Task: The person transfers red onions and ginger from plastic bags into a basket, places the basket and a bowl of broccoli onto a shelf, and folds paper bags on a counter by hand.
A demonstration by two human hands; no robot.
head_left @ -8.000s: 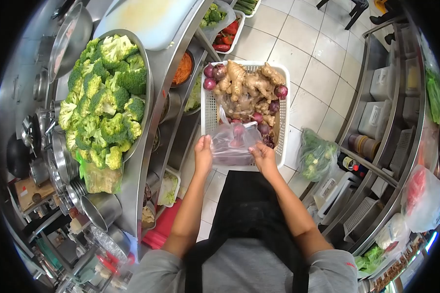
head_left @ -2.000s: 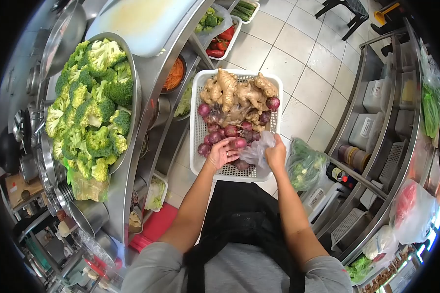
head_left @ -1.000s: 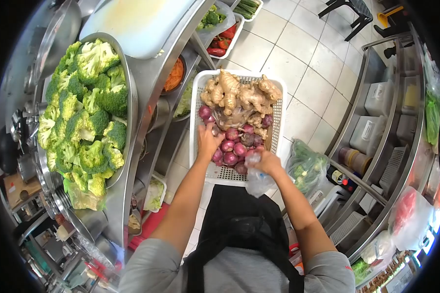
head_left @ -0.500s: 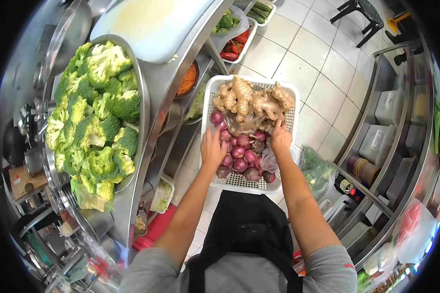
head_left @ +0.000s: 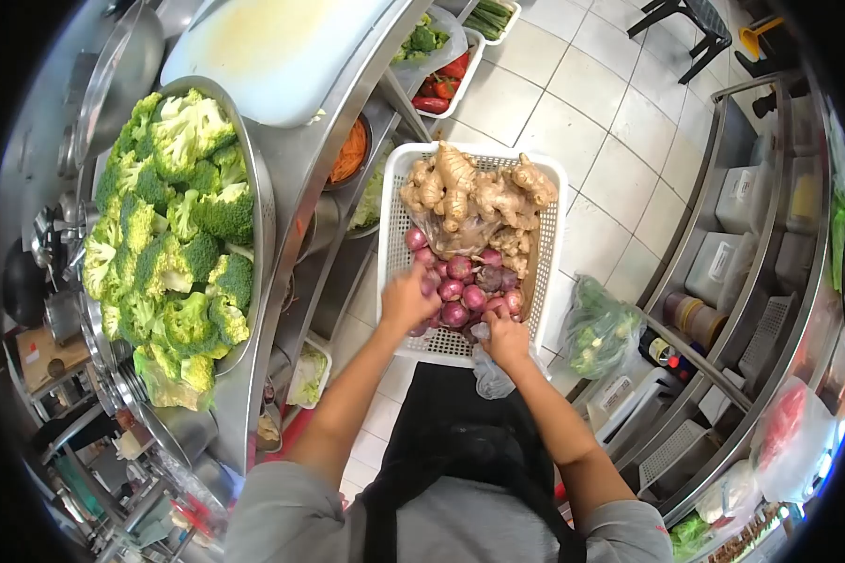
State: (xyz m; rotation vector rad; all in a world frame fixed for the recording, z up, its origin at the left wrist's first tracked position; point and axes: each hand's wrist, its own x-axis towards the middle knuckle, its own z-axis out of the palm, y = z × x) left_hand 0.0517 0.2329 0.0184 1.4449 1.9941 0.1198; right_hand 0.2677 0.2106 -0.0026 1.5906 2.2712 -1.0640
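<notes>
A white perforated basket holds ginger in its far half and red onions in its near half. Some crumpled clear plastic lies under the ginger. My left hand rests on onions at the basket's left side, its fingers partly hidden among them. At the near right, my right hand is closed on a thin clear plastic bag, which hangs over the basket's near rim. Onions touch the fingertips of this hand.
On the steel counter at left stand a large bowl of broccoli and a white cutting board. Bagged greens lie right of the basket, beside a steel shelf rack. A black stool stands far off.
My right hand has drawn back from near the ginger to the basket's near edge, with the plastic bag. My left hand has moved slightly nearer, over the onions. The onions are gathered closer together than earlier.
</notes>
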